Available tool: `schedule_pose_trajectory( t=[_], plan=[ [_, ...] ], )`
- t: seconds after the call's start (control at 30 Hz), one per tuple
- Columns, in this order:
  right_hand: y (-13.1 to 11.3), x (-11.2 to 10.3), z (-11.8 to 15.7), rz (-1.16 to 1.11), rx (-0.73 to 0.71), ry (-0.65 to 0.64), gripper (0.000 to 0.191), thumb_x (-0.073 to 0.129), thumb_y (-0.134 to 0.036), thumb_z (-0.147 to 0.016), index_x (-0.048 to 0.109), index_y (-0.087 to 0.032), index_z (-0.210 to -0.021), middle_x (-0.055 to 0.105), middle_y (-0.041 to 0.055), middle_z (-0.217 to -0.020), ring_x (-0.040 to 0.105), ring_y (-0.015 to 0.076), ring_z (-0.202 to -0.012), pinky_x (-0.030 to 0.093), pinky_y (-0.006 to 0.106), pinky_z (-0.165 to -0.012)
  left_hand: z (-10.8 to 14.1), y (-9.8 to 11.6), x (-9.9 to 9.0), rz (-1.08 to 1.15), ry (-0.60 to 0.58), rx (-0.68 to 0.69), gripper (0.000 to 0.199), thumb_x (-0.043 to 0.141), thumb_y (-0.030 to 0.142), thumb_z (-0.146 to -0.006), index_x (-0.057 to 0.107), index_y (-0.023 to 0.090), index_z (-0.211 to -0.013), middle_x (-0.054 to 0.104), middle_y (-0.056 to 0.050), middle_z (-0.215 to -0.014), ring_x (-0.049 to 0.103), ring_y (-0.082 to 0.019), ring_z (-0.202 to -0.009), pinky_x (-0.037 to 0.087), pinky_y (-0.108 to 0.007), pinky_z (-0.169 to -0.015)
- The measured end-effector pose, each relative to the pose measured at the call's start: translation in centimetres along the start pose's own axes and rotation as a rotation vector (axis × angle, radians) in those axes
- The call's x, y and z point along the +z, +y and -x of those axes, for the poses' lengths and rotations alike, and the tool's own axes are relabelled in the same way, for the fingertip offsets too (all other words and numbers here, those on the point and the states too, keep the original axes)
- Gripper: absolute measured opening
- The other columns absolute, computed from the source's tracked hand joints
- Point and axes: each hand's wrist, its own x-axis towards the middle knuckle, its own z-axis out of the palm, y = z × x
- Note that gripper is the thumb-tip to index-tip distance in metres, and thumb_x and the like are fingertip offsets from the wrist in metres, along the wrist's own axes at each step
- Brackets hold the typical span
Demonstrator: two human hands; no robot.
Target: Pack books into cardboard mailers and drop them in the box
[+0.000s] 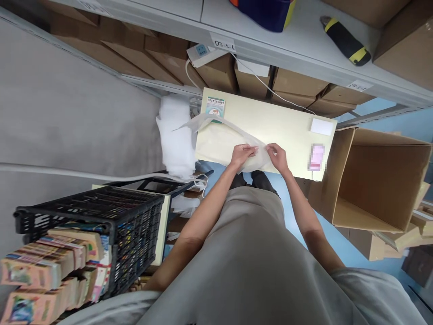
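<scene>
Grey wall (111,113) runs left of the desk (287,131). Also left of it, on the near side, a black crate (138,234) holds books. Close by the desk's left edge is a white stack (177,135); the sheet's loose end trails toward it and could snag there. At the desk's far left corner, a book (215,106) is partly overlapped by the sheet, so a sharp tug might shift it. The thin, filmy sheet (262,159) spans the desk's near left half to the middle. There the left hand (242,154) and right hand (277,155) are nearly closed, each pinching it; pulling unevenly could tear or crumple it. At the desk's right end, a white box (321,127) and pink item (317,156) seem safe unless an elbow swings wide.
</scene>
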Motion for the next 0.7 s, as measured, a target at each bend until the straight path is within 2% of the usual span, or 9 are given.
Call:
schedule_pose_trajectory(
  t=[0.13,0.2,0.3,0.4,0.53,0.7],
  plan=[
    [0.4,-1.4,-2.6,-0.049,0.139,0.184,0.043,0.058,-0.064,-0.101,0.071,-0.023,-0.105,0.079,0.0077,-0.098,0.073,0.0236,-0.091,0.062,0.037,-0.087,0.6,0.5,-1.9,-0.026,0.079,0.006,0.041,0.102,0.035,-0.071,0.065,0.019,-0.066,0.067,0.001,-0.07,0.069,-0.013,-0.071,0.068,-0.029,-0.079],
    [0.6,-2.1,-4.3,-0.047,0.221,0.224,0.04,0.061,-0.06,-0.1,0.072,-0.022,-0.105,0.074,0.004,-0.086,0.068,0.0213,-0.081,0.059,0.034,-0.076,1.0,0.6,-2.9,-0.003,0.115,-0.003,0.04,0.097,0.03,-0.074,0.06,0.02,-0.065,0.063,0.002,-0.068,0.067,-0.012,-0.067,0.068,-0.029,-0.077],
    [0.5,-2.4,-6.5,-0.053,0.323,0.177,0.039,0.07,-0.061,-0.096,0.072,-0.022,-0.099,0.064,-0.0013,-0.07,0.057,0.0177,-0.066,0.051,0.03,-0.063,1.4,0.3,-3.7,0.061,0.15,-0.027,0.034,0.092,0.028,-0.077,0.059,0.021,-0.07,0.064,0.002,-0.069,0.066,-0.012,-0.065,0.066,-0.029,-0.075],
    [-0.2,-1.6,-7.6,-0.06,0.35,0.071,0.046,0.075,-0.068,-0.093,0.071,-0.022,-0.096,0.062,-0.0024,-0.068,0.051,0.0156,-0.061,0.044,0.029,-0.055,1.5,0.0,-3.8,0.184,0.211,-0.045,0.026,0.086,0.031,-0.077,0.062,0.021,-0.078,0.068,0.002,-0.075,0.067,-0.013,-0.067,0.061,-0.026,-0.071],
    [-1.5,-0.5,-8.0,0.006,0.329,-0.019,0.044,0.069,-0.067,-0.099,0.071,-0.023,-0.099,0.068,-0.0004,-0.072,0.057,0.0173,-0.062,0.048,0.03,-0.057,1.8,0.1,-4.1,0.265,0.256,-0.086,0.022,0.081,0.031,-0.072,0.063,0.021,-0.079,0.07,0.001,-0.076,0.071,-0.015,-0.071,0.058,-0.025,-0.067],
    [-1.9,-0.6,-8.2,0.367,0.318,-0.011,0.024,0.07,-0.044,-0.103,0.067,-0.025,-0.088,0.077,0.005,-0.08,0.07,0.0228,-0.074,0.057,0.035,-0.08,2.8,0.2,-4.8,0.234,0.099,-0.144,0.017,0.077,0.027,-0.07,0.068,0.02,-0.082,0.08,-0.006,-0.087,0.078,-0.019,-0.08,0.063,-0.03,-0.079]
  ],
)
